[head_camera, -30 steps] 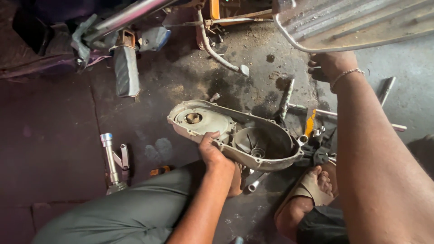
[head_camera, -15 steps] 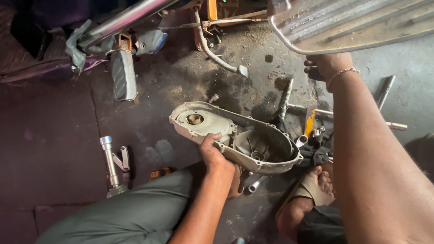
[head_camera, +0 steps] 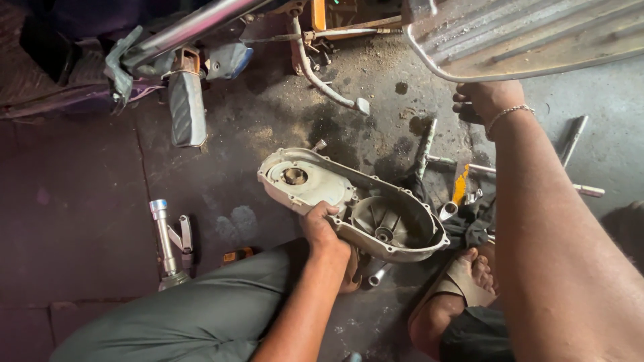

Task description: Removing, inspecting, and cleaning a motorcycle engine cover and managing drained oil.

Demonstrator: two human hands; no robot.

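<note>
1. One grey metal engine cover [head_camera: 355, 204], lying hollow side up on the dirty floor [head_camera: 268, 134] in the middle of the scene; long axis from far left to near right, round bowl at the near-right end, small hub at the far-left end.
2. Left hand [head_camera: 320, 224] on its near rim about midway along, fingers [head_camera: 327, 209] curled over the edge and closed on it, thumb side toward the left. Cover directly beyond the fingers, so far from the wrist.
3. Right hand [head_camera: 484, 100] well apart, far right, up against the lower edge of a ribbed metal footboard [head_camera: 523, 33]; fingers bent under that edge, hard to tell whether gripping it or only touching. Bracelet on the wrist.
4. Left hand clearly the nearer one to the cover.
5. Just right of the cover: dark rag [head_camera: 469, 224], orange-handled tool [head_camera: 460, 184], loose metal bars [head_camera: 424, 144] and sockets. Small socket [head_camera: 377, 275] at the near edge, partly under the cover.
6. Left on the floor: kick lever [head_camera: 168, 241] lying by itself. Far left: rubber foot peg [head_camera: 186, 107] and frame tubes.
7. Near edge: grey trouser leg [head_camera: 201, 315] and a sandalled foot [head_camera: 463, 281].
8. Underside of the cover hidden; right palm hidden by the footboard; small parts in the rag too jumbled to make out.
</note>
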